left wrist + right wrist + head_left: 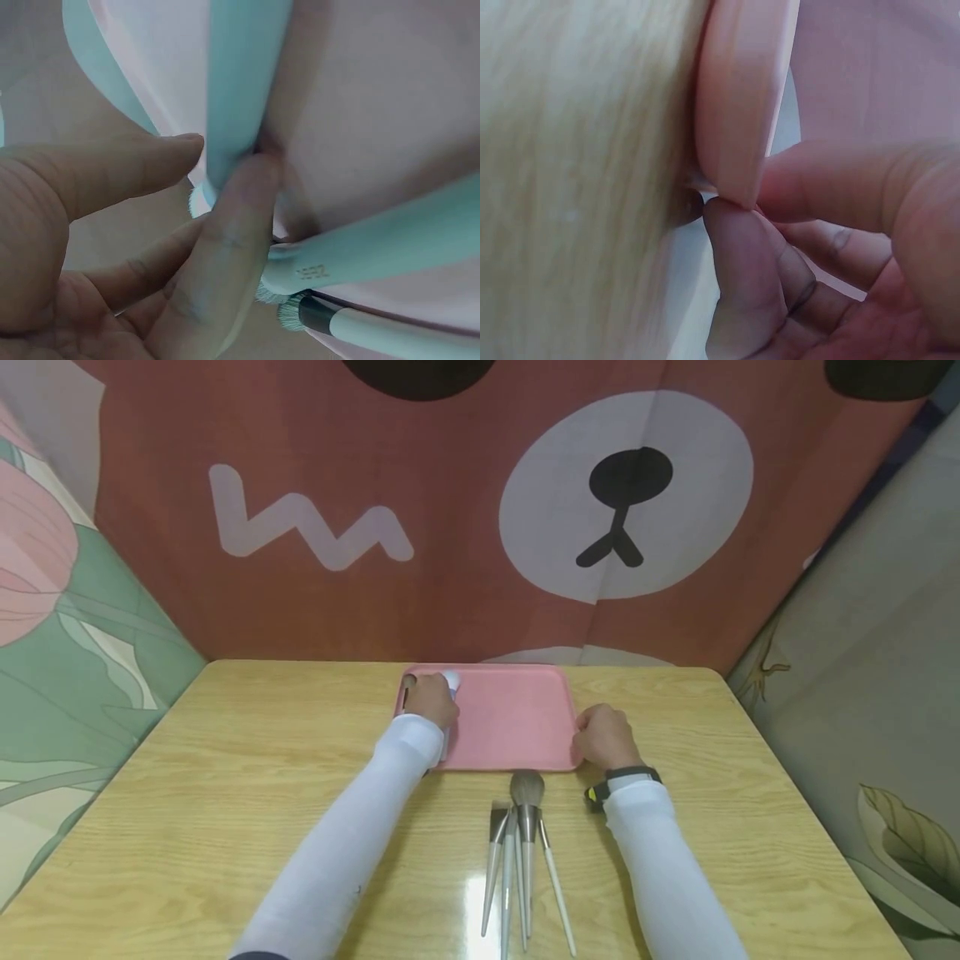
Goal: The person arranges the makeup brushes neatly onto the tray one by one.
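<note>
A pink tray (510,718) lies at the far edge of the table. My left hand (431,700) is over its left end, with thumb and fingertips pinching a thick pale-handled brush (244,82). A second pale handle (390,240) with printed marks and a slimmer brush (397,337) with a black band lie beside those fingers. In the head view the hand covers most of these. At the tray's right side, my right hand (606,737) pinches the rim (746,112) between thumb and fingers, near the corner.
Several makeup brushes (528,835) lie on the wooden table (285,760) just in front of the tray, bristles pointing away from me. One has a large fluffy head, another a flat dark one. A printed cloth (450,593) hangs right behind the table.
</note>
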`<state>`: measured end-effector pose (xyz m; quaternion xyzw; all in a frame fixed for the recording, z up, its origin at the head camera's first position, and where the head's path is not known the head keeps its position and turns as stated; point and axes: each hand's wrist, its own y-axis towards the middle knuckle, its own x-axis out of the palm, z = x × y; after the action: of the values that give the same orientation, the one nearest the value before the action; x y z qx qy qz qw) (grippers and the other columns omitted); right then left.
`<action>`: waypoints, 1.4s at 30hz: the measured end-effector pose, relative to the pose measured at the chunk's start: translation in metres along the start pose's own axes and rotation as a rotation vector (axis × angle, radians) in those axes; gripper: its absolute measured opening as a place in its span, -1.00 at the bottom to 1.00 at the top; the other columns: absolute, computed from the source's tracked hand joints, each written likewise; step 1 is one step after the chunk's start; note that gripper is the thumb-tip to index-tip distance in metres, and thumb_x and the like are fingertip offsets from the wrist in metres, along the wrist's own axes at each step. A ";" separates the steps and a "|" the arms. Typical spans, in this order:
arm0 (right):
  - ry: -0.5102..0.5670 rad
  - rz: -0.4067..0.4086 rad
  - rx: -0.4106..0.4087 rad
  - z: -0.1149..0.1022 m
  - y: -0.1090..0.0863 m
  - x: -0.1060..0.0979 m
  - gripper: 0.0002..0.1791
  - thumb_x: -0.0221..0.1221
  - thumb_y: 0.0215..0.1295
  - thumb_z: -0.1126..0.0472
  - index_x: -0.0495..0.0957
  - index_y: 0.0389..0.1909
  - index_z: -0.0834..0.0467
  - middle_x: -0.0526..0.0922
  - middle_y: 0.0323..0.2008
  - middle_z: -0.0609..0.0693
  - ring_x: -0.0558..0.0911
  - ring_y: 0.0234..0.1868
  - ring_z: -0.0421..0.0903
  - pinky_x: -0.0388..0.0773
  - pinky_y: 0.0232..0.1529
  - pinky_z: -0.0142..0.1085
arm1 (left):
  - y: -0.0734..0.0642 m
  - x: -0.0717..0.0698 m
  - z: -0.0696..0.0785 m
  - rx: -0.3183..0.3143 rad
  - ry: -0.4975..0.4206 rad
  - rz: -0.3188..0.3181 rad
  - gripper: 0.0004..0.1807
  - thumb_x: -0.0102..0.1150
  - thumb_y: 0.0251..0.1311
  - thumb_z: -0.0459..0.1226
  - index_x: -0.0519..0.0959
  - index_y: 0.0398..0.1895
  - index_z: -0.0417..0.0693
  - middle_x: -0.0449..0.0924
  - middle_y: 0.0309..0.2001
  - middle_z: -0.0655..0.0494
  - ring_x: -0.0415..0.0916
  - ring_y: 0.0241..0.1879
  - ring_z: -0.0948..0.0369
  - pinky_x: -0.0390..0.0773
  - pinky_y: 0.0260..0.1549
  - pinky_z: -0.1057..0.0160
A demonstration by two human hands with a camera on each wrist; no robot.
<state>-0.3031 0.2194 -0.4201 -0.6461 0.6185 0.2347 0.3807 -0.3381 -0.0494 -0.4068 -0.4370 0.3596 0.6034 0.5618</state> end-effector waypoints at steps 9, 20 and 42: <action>-0.012 0.006 -0.003 0.000 0.001 0.000 -0.75 0.32 -0.09 0.48 0.70 -0.30 0.27 0.66 -0.41 0.10 0.55 -0.39 -0.01 0.44 -0.47 -0.33 | -0.007 -0.009 -0.002 0.058 0.021 0.076 -0.64 0.29 0.23 -0.30 0.67 0.01 -0.39 0.74 0.02 -0.32 0.58 0.17 -0.24 0.57 0.28 -0.07; -0.023 0.004 -0.006 0.001 0.002 0.002 -0.68 0.35 -0.13 0.47 0.71 -0.24 0.27 0.69 -0.33 0.14 0.57 -0.33 0.02 0.46 -0.41 -0.31 | -0.041 -0.025 -0.015 0.153 -0.125 0.158 -0.75 0.24 0.36 -0.25 0.69 -0.22 -0.33 0.69 -0.15 -0.29 0.66 -0.16 -0.18 0.69 -0.05 -0.10; -0.036 0.001 -0.013 0.002 0.002 0.000 -0.70 0.29 -0.06 0.46 0.72 -0.21 0.28 0.70 -0.32 0.14 0.57 -0.35 0.01 0.46 -0.43 -0.32 | -0.115 -0.023 -0.012 0.262 -0.257 0.078 -0.63 0.44 0.29 -0.22 0.69 0.07 -0.26 0.81 -0.13 -0.16 0.77 -0.13 -0.03 0.75 -0.08 0.00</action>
<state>-0.3046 0.2209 -0.4219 -0.6440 0.6104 0.2505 0.3872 -0.2226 -0.0564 -0.3835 -0.2653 0.3770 0.6237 0.6313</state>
